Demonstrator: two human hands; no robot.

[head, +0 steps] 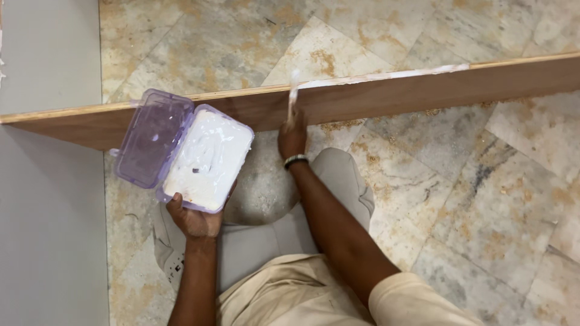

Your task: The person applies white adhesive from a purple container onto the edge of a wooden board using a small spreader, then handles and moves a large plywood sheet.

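Observation:
My left hand [194, 219] holds a clear purple plastic box [208, 158] full of white paste, its hinged lid [153, 137] flung open to the left. My right hand [292, 137], with a dark band on the wrist, grips a thin stick or brush [292, 96] smeared white. The stick's tip touches the top edge of a long wooden board [423, 90] standing on edge across the floor. White paste [386, 75] coats that edge from the stick rightward.
The marble tile floor [495, 199] has sawdust along the board's foot. A grey panel [48, 60] covers the left side. My knees in beige trousers [338, 175] are just behind the board.

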